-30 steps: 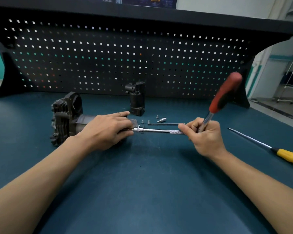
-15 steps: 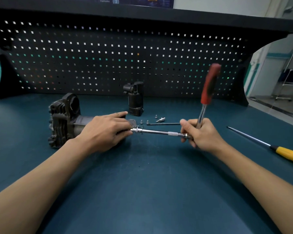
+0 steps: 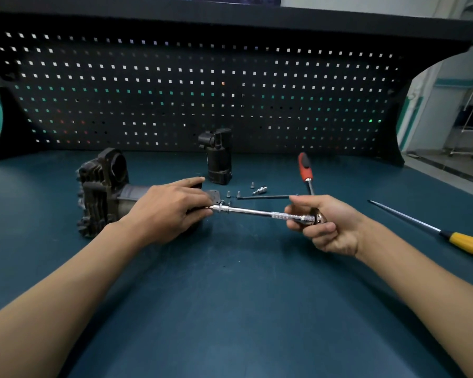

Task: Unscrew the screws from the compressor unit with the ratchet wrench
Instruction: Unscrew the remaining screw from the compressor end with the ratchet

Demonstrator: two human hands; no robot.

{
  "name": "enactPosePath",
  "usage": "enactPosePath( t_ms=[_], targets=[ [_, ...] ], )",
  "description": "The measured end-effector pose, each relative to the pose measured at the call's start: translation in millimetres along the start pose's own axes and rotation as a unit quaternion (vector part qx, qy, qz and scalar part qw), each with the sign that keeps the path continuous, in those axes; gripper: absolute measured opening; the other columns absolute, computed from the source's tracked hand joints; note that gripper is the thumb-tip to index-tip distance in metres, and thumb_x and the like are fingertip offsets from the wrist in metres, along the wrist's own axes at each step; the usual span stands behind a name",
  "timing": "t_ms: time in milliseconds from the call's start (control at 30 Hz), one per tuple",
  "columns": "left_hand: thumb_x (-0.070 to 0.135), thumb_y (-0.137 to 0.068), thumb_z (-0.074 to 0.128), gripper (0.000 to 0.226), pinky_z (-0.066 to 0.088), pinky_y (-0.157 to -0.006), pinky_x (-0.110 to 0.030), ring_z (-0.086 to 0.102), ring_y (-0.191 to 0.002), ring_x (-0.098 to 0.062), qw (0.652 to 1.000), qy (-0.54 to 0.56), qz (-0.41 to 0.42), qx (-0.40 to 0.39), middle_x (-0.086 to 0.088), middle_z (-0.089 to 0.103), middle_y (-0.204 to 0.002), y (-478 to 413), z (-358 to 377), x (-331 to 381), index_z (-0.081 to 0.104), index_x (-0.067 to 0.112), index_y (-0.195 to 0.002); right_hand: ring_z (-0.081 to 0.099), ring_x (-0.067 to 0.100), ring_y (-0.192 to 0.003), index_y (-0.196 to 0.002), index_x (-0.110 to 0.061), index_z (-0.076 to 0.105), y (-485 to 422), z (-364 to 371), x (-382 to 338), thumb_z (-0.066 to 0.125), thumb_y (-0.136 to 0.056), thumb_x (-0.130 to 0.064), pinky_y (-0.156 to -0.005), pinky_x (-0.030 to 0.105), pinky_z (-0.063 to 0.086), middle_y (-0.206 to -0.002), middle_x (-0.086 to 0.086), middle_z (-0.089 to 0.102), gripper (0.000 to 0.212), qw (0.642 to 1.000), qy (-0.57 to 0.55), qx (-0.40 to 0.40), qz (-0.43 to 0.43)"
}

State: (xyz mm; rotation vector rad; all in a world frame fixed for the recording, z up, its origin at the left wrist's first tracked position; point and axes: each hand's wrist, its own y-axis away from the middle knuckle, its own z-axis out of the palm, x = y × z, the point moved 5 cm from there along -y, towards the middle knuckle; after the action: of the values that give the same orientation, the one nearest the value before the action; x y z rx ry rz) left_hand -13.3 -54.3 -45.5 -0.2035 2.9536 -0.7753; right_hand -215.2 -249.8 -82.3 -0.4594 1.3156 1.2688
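Observation:
The dark finned compressor unit (image 3: 101, 192) lies on its side at the left of the bench. My left hand (image 3: 170, 208) rests over its cylindrical body and holds it down, hiding the right end. A chrome extension bar (image 3: 251, 211) runs from that end to the ratchet wrench head, which my right hand (image 3: 325, 225) grips. The wrench's red and black handle (image 3: 304, 167) points away from me toward the pegboard. Three loose screws (image 3: 228, 194) lie just behind the bar.
A black cylindrical part (image 3: 218, 156) stands upright behind the compressor. A small socket bit (image 3: 260, 190) and a thin black rod (image 3: 262, 197) lie near the screws. A yellow-handled screwdriver (image 3: 448, 236) lies at the right. The black pegboard (image 3: 202, 91) closes the back.
The wrench's red handle has swung from tilted up to the right, through upright, down toward the far side of the bench. My right hand turned with it. The left hand stayed on the compressor.

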Motion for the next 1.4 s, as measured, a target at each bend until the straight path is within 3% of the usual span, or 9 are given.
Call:
enactPosePath(
  t_ms=[400, 600, 767, 900, 967, 1067, 1133, 1200, 1400],
  targets=[
    [0.049, -0.087, 0.066, 0.016, 0.05, -0.079, -0.034, 0.045, -0.132, 0.0, 0.998, 0.053, -0.023, 0.031, 0.027, 0.06, -0.124, -0.8, -2.3, -1.9, 0.068, 0.04, -0.1, 0.037, 0.014, -0.038, -0.074, -0.011, 0.075, 2.9, -4.7, -13.3, 0.082, -0.063, -0.032, -0.039, 0.019, 0.029, -0.078, 0.023, 0.072, 0.025, 0.943, 0.222, 0.065, -0.241],
    [0.051, -0.08, 0.074, 0.022, 0.046, -0.084, -0.031, 0.048, -0.126, -0.005, 0.996, 0.055, -0.061, 0.034, 0.021, 0.055, -0.134, -1.6, -5.8, -5.8, 0.07, 0.042, -0.099, 0.049, 0.016, -0.047, -0.071, -0.015, 0.076, 13.4, -2.3, -29.0, 0.082, -0.071, -0.034, -0.05, 0.025, 0.042, -0.056, 0.002, 0.064, 0.02, 0.838, 0.358, 0.111, -0.395],
    [0.058, -0.085, 0.064, 0.024, 0.046, -0.09, -0.034, 0.039, -0.136, -0.007, 0.997, 0.055, -0.058, 0.001, 0.024, 0.059, -0.128, 0.1, -3.6, -4.5, 0.072, 0.043, -0.1, 0.061, 0.007, -0.059, -0.07, -0.016, 0.076, 17.1, 0.0, -32.8, 0.085, -0.067, -0.029, -0.06, 0.018, 0.049, -0.067, 0.001, 0.07, 0.017, 0.767, 0.384, 0.161, -0.488],
    [0.061, -0.088, 0.057, 0.027, 0.049, -0.093, -0.04, 0.036, -0.139, -0.01, 0.996, 0.055, -0.064, -0.012, 0.027, 0.059, -0.127, 0.2, -2.9, -2.3, 0.072, 0.045, -0.105, 0.063, 0.007, -0.066, -0.074, -0.013, 0.074, 24.9, 3.0, -34.2, 0.083, -0.073, -0.032, -0.063, 0.015, 0.047, -0.071, -0.005, 0.07, 0.021, 0.661, 0.468, 0.191, -0.554],
    [0.066, -0.088, 0.05, 0.035, 0.048, -0.095, -0.04, 0.035, -0.14, -0.01, 0.996, 0.043, -0.072, -0.024, 0.028, 0.058, -0.128, 0.4, -1.8, -3.0, 0.071, 0.045, -0.108, 0.063, 0.01, -0.068, -0.075, -0.013, 0.074, 28.9, 4.5, -33.0, 0.083, -0.076, -0.032, -0.064, 0.02, 0.049, -0.073, -0.004, 0.069, 0.021, 0.604, 0.514, 0.21, -0.571],
    [0.085, -0.08, 0.036, 0.065, 0.045, -0.097, -0.036, 0.037, -0.136, -0.012, 0.997, 0.0, -0.067, -0.029, 0.024, 0.053, -0.135, -1.5, 0.0, 1.3, 0.062, 0.044, -0.122, 0.062, 0.008, -0.07, -0.082, -0.011, 0.075, 31.7, 4.2, -28.5, 0.085, -0.073, -0.029, -0.067, 0.015, 0.048, -0.076, -0.005, 0.068, 0.023, 0.579, 0.512, 0.239, -0.588],
    [0.096, -0.069, 0.034, 0.087, 0.043, -0.099, -0.037, 0.038, -0.133, -0.016, 0.995, -0.026, -0.092, -0.021, 0.013, 0.044, -0.146, -8.0, -1.2, 3.6, 0.043, 0.044, -0.139, 0.063, 0.001, -0.071, -0.082, -0.012, 0.076, 29.2, 6.5, -23.1, 0.084, -0.074, -0.029, -0.067, 0.008, 0.045, -0.073, -0.009, 0.068, 0.02, 0.607, 0.484, 0.24, -0.582],
    [0.102, -0.059, 0.034, 0.105, 0.043, -0.101, -0.041, 0.037, -0.131, -0.022, 0.989, -0.043, -0.138, -0.04, 0.002, 0.038, -0.151, -16.6, 0.1, 4.3, 0.027, 0.045, -0.147, 0.062, 0.002, -0.062, -0.071, -0.015, 0.075, 21.5, 8.5, -18.7, 0.075, -0.08, -0.034, -0.062, 0.011, 0.045, -0.065, -0.008, 0.069, 0.021, 0.7, 0.424, 0.212, -0.534],
    [0.103, -0.052, 0.036, 0.104, 0.042, -0.093, -0.037, 0.049, -0.113, -0.021, 0.982, -0.082, -0.128, -0.117, 0.007, 0.051, -0.127, -23.0, 8.2, 3.4, 0.051, 0.039, -0.134, 0.031, 0.013, -0.033, -0.072, -0.011, 0.077, 1.4, 0.6, -25.8, 0.062, -0.081, -0.05, -0.033, 0.018, 0.022, -0.062, 0.019, 0.064, 0.042, 0.941, 0.226, 0.124, -0.221]
  ],
)
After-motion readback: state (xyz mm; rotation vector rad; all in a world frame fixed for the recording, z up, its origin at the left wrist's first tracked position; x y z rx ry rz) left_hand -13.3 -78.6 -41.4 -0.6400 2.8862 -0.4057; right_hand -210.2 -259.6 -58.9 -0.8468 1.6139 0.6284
